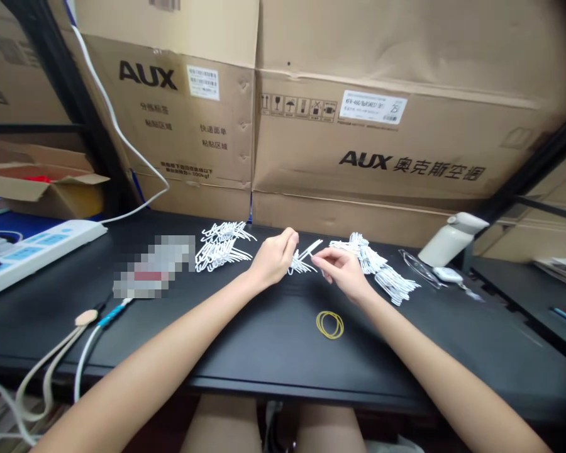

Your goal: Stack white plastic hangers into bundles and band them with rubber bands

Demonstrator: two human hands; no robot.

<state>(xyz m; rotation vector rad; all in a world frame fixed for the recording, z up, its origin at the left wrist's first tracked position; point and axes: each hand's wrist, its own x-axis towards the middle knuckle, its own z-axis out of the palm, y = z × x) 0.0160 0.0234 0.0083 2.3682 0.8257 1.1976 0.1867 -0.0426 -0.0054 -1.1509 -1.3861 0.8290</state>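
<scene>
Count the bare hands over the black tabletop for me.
2: the left hand, at a small bunch of thin white pieces, and the right hand, just right of that bunch. No others appear.

Left carton: marked "AUX". Below: "分拣标签 粘贴区域" at left, "快递面单 粘贴区域" at right. The bottom line ends in "300kgf". Barcode label: text too small to read.

Right carton: marked "AUX 奥克斯空调". Pictogram row: includes paired up arrows, a glass and an umbrella. White label: code begins "KFR"; remaining characters blurred.
</scene>
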